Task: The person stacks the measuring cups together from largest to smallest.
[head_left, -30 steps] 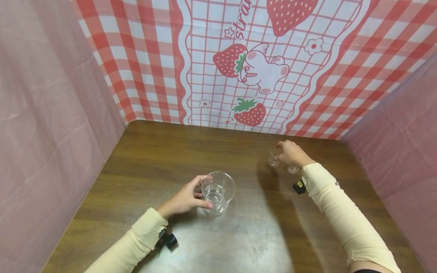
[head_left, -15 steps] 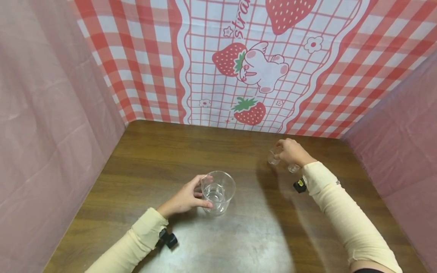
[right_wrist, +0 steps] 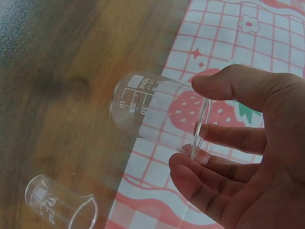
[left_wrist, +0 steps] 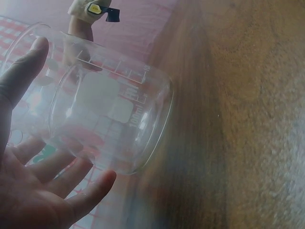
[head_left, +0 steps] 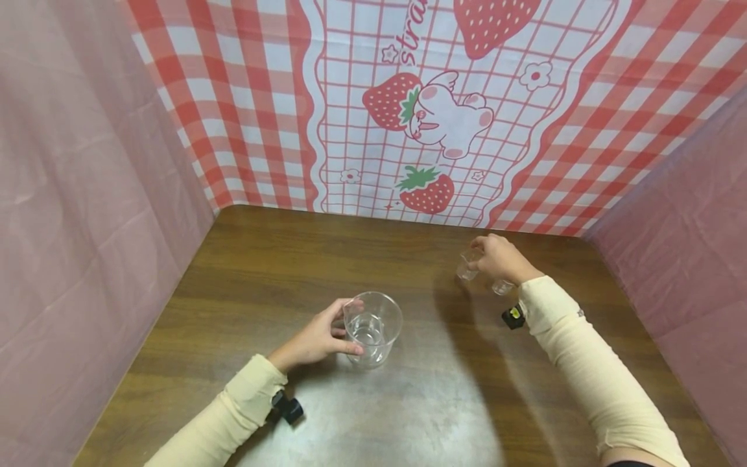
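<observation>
A large clear glass beaker (head_left: 376, 353) stands upright near the middle of the wooden table. My left hand (head_left: 315, 337) holds its left side, thumb toward me and fingers behind. Through its wall, in the left wrist view, a second glass rim (left_wrist: 53, 107) shows inside, so a smaller beaker seems nested there. Further back on the right, my right hand (head_left: 503, 261) pinches a small 50 ml beaker (right_wrist: 150, 112) by its rim, fingers coming from above. Whether that beaker's base touches the table, I cannot tell. Beside it stands a smaller beaker (right_wrist: 59, 202), partly behind the hand in the head view.
The brown wooden table (head_left: 280, 259) ends at a checked strawberry-print cloth (head_left: 257, 130) hanging behind. Pink curtains (head_left: 87, 194) close off both sides. A black wrist camera (head_left: 287, 408) sits under the left sleeve.
My right hand and the 50 ml beaker have shifted very slightly left and away from me. The left hand and the large beaker have stayed where they were.
</observation>
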`<action>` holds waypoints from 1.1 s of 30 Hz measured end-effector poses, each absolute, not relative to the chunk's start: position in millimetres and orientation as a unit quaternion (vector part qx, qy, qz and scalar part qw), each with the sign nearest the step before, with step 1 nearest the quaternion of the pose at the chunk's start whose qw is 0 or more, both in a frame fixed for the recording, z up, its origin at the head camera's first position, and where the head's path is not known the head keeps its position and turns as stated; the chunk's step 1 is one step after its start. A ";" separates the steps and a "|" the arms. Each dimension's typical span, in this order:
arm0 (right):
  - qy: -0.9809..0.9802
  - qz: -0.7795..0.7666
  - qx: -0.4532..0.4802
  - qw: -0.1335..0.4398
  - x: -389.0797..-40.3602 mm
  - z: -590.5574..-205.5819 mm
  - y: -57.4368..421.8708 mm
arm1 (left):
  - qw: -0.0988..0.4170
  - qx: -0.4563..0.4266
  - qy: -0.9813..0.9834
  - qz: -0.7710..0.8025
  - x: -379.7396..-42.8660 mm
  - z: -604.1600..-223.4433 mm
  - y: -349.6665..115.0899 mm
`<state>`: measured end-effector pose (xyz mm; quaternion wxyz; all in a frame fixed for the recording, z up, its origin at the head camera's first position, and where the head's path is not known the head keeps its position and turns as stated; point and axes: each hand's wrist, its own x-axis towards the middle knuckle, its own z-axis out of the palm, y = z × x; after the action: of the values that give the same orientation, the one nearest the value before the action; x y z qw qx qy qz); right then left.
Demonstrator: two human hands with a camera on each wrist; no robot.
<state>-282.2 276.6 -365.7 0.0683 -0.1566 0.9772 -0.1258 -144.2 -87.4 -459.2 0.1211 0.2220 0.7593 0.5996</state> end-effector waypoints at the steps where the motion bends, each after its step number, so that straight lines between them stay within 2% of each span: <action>1: 0.977 -0.127 -0.158 0.066 -281.7 -364.7 275.8 | 0.121 0.222 0.759 0.600 -144.1 -459.2 -87.5; 33: 0.968 -0.141 -0.208 0.023 -265.1 -334.5 250.7 | 0.123 0.227 0.758 0.599 -144.2 -460.9 -88.5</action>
<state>-265.1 250.7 -334.5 0.0232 -0.2078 0.9677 -0.1411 -144.2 -88.5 -460.9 0.1226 0.2273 0.7577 0.5993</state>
